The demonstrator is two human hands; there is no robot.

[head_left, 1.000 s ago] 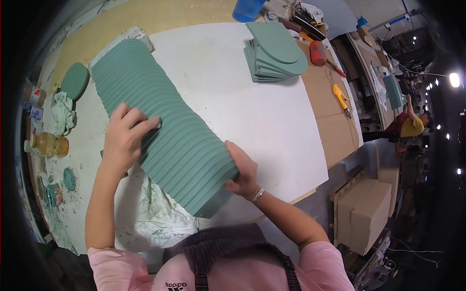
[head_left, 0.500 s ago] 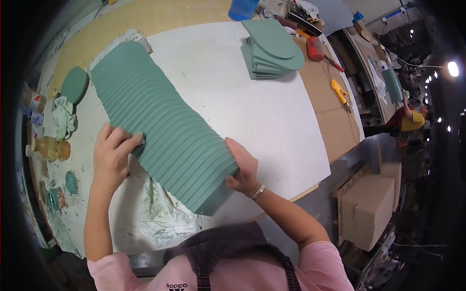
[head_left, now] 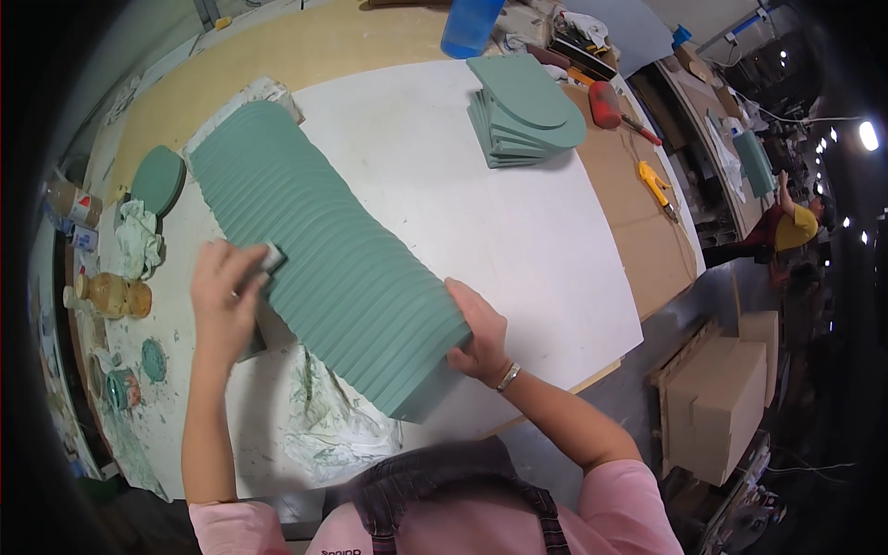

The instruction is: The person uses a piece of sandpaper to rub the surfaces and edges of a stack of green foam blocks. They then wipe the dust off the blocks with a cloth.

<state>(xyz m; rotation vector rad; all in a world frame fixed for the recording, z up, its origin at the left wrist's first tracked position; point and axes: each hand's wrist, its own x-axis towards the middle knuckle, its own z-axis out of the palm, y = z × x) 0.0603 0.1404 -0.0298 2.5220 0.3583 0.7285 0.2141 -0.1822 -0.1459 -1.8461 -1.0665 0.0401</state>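
Note:
A long green piece with a ribbed, wavy top lies slantwise over the white table, its far end on a pale, stained support. My left hand is at its left edge, fingers closed on a small grey block. The block touches the ribs near that edge; its exact kind I cannot make out. At the near right end, my right hand grips the piece's edge, thumb low on the end face and fingers on the side. A stained white cloth lies partly under the near end.
Several flat green rounded panels are stacked at the far right, near a red mallet and a yellow air blow gun. On the left are a green disc, a crumpled cloth and a bottle. Cardboard boxes stand right.
The whole view has shifted slightly. Along the left edge of the ribbed piece, my left hand has moved the small block a little toward the far end. My right hand keeps its grip.

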